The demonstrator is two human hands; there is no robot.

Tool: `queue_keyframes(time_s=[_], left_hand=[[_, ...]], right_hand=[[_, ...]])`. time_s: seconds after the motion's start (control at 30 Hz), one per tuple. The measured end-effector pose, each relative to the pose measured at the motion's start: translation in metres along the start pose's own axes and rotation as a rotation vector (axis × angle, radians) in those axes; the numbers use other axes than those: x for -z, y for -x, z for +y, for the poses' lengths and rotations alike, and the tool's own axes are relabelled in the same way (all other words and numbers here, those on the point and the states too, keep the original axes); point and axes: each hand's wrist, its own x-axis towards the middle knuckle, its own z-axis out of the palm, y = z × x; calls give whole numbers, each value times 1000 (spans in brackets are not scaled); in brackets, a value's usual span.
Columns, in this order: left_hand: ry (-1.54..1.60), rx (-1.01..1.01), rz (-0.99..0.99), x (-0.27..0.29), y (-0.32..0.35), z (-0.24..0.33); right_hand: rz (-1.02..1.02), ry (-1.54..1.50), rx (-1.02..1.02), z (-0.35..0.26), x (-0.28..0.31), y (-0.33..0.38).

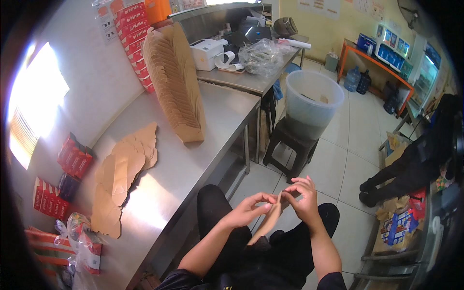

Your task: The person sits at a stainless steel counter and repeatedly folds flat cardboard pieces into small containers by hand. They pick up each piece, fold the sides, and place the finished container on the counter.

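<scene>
Over my lap, a brown cardboard piece (268, 223) is held upright between my two hands and seen nearly edge-on. My left hand (250, 209) pinches its upper end between thumb and fingers. Close beside it, my right hand (302, 199) grips the same end, with some fingers raised. On the steel table to my left lies a spread pile of flat cardboard blanks (126, 166). Farther back on that table stands a long nested stack of folded cardboard trays (175, 92).
Red printed boxes (133, 36) are stacked by the wall; more red boxes (75, 157) sit at the steel table's (220, 116) left edge. A translucent tub (314, 99) rests on a black stool (290, 145). To the right stands a person in dark clothes (420, 150). A label printer (207, 52) sits behind.
</scene>
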Motion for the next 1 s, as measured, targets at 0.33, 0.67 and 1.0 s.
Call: queue_keyframes(time_s=[0.33,0.67,1.0], left_hand=[[-251,77,452,-18,-14,-10],[-34,48,419,-26,-15,-72],[-54,95,713,-54,-3,-97]], right_hand=[[108,-33,93,-5,-24,5],[-73,-931,-616,5,-72,40],[-31,-1381,-868,31,-63,88]])
